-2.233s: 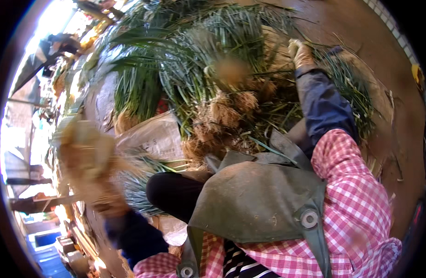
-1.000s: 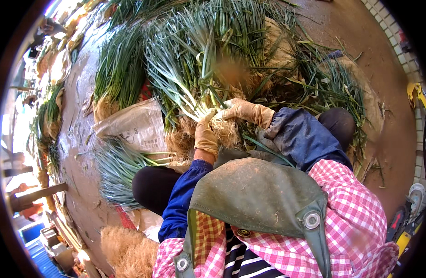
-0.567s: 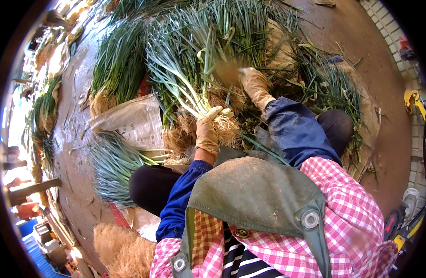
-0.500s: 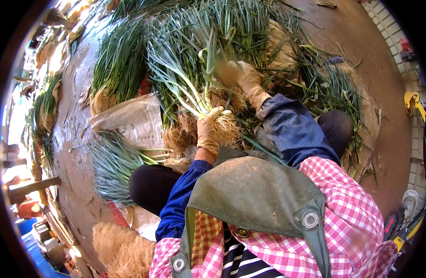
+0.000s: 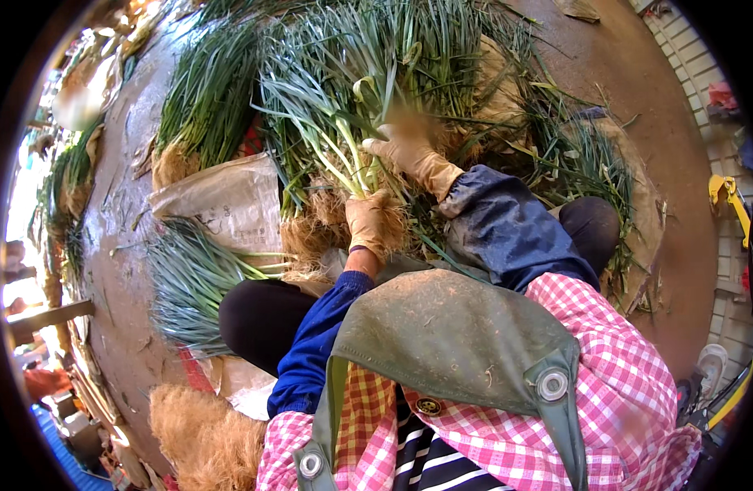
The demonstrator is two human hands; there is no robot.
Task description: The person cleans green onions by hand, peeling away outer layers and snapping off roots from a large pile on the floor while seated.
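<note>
My left hand (image 5: 366, 221), in a tan glove, is closed round the pale lower stems of a few scallions (image 5: 342, 159). Their green leaves fan up and left over the pile, and fibrous roots show beside the fist. Just to the right and above, my right hand (image 5: 413, 159), also gloved, reaches toward these stems with thumb and finger apart. A blurry smudge covers part of its fingers, and I see nothing held in it. Behind both hands spreads a big heap of scallions (image 5: 368, 57) with brown root clumps (image 5: 307, 233) at its near side.
Another scallion bundle (image 5: 209, 98) lies at the upper left, and a smaller one (image 5: 192, 282) beside my left knee. A pale sack (image 5: 225, 200) lies between them. Loose leaves (image 5: 593, 164) cover sacking on the right. A tan fibrous mound (image 5: 204, 438) sits at the lower left.
My right hand has moved left and slightly down, closer to the held stems. My left hand has turned over the stem bases, still gripping them. The view has shifted slightly.
</note>
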